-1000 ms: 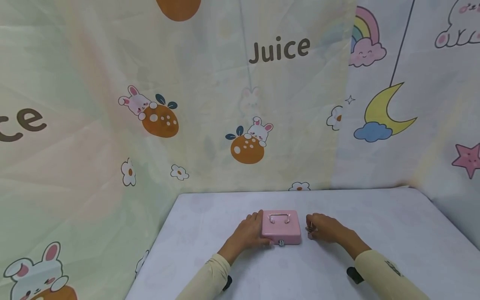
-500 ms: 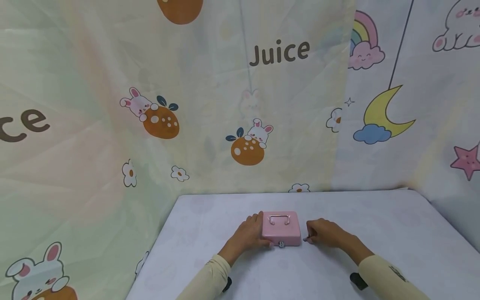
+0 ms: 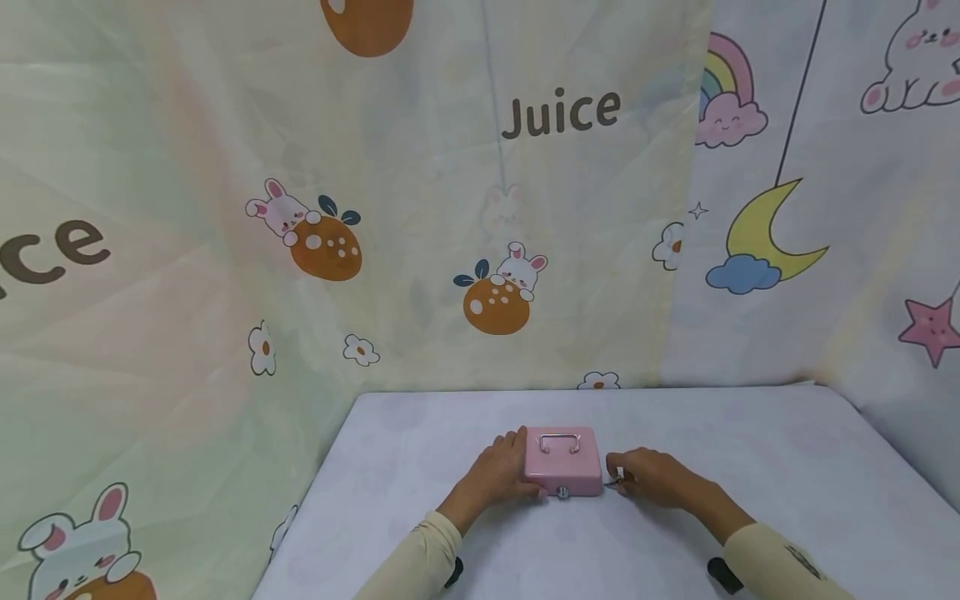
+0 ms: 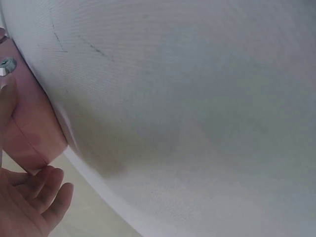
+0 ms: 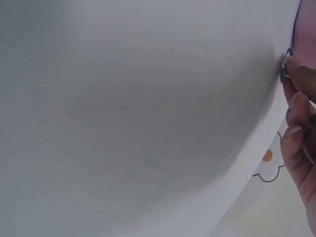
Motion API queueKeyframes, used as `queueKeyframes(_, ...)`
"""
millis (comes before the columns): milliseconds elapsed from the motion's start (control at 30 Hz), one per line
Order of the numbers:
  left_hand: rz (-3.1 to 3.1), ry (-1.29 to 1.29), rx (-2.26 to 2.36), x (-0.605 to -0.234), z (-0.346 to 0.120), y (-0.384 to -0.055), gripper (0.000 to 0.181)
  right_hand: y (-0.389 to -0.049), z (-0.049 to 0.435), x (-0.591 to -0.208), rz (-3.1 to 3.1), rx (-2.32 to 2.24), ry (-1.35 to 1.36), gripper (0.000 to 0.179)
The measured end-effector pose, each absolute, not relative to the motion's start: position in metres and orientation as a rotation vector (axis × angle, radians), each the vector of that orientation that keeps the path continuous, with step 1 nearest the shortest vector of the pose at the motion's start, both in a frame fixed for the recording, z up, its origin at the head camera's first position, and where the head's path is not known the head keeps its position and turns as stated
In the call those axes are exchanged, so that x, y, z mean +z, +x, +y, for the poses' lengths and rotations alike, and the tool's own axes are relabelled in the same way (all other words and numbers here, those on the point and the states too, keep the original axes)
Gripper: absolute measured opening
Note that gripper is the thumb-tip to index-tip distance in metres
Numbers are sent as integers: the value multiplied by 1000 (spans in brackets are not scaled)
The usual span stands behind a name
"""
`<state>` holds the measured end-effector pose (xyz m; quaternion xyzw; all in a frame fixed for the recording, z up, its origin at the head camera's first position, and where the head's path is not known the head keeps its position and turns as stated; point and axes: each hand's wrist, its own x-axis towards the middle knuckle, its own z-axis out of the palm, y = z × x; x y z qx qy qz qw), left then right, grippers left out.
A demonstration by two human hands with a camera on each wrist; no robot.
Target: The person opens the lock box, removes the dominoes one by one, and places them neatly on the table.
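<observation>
A pink metal cash box (image 3: 561,465) sits on the white table, lid down, with a silver handle (image 3: 560,442) on top and a round lock (image 3: 563,492) on its front. My left hand (image 3: 491,472) grips the box's left side, thumb at the front near the lock, fingers toward the back corner. The lock's keyhole (image 4: 7,64) shows in the left wrist view. Just right of the box, my right hand (image 3: 662,480) pinches a small metal key (image 5: 285,74) between thumb and forefinger. The key's thin end points left, close to the box's front right corner; the fingers cover most of it.
The white-covered table (image 3: 420,433) extends around the box on all sides. Behind it hangs a printed cloth backdrop (image 3: 420,250) with bunnies, oranges and a moon. Dark wrist-camera parts (image 3: 724,575) sit beneath the sleeves.
My right hand has come slightly closer to the box, and the key has turned so its thin end points left. The left hand and box stay put; the head view has tilted up a little.
</observation>
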<state>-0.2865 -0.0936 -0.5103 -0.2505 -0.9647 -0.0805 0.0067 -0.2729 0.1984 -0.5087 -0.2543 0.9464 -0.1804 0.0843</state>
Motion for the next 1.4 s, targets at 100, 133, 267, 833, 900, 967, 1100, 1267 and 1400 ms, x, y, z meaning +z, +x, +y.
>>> queueKeyframes(100, -3001, -796, -230, -510, -94, -286, 105, -271, 199, -509, 2813, -549, -738, 18)
queueKeyframes(133, -2994, -800, -222, -510, -94, -286, 105, -271, 199, -509, 2811, -557, -739, 17)
queueKeyframes(267, -2977, -815, -201, -509, -94, -285, 104, -269, 200, -510, 2818, -558, -744, 15)
queueKeyframes(833, -2973, -812, -154, -510, -92, -285, 103, -263, 202, -511, 2864, -505, -746, 16)
queueKeyframes(900, -2976, -811, -147, -510, -92, -285, 103, -262, 202, -510, 2866, -506, -757, 16)
queueKeyframes(967, -2975, -810, -142, -510, -92, -285, 103, -262, 203, -510, 2866, -507, -770, 17)
queueKeyframes(1100, -2972, -816, -132, -508, -92, -284, 102, -260, 201, -506, 2853, -493, -698, 19)
queueKeyframes(1267, -2996, -795, -126, -506, -90, -284, 103, -257, 198, -500, 2834, -493, -602, 18)
queueKeyframes(1400, -3005, -786, -123, -506, -89, -284, 104, -257, 202, -505, 2827, -531, -610, 20)
